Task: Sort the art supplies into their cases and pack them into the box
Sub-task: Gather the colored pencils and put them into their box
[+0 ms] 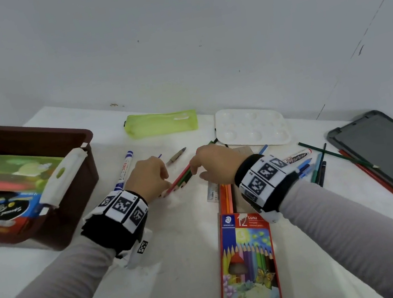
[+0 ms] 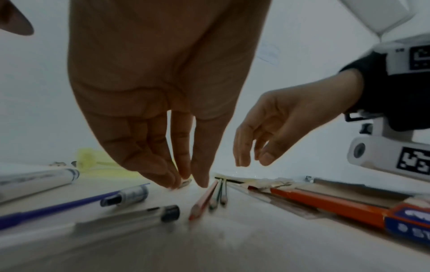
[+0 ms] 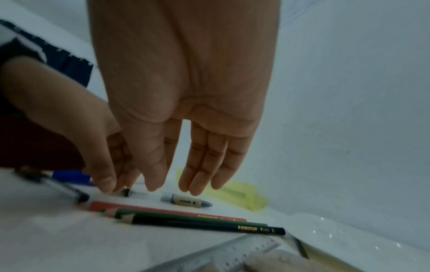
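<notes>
Nearest the person lies the pencil box (image 1: 246, 266), its open end pointing away toward the three pencils (image 1: 179, 178); these lie side by side on the table (image 1: 180, 243), tips toward the person's left, long axis slanting up to the right; the left hand (image 1: 147, 180) hangs just left of them, fingers straight and gathered, holding nothing; the right hand (image 1: 212, 163) hovers over their far ends, fingers relaxed and empty, about equally close
</notes>
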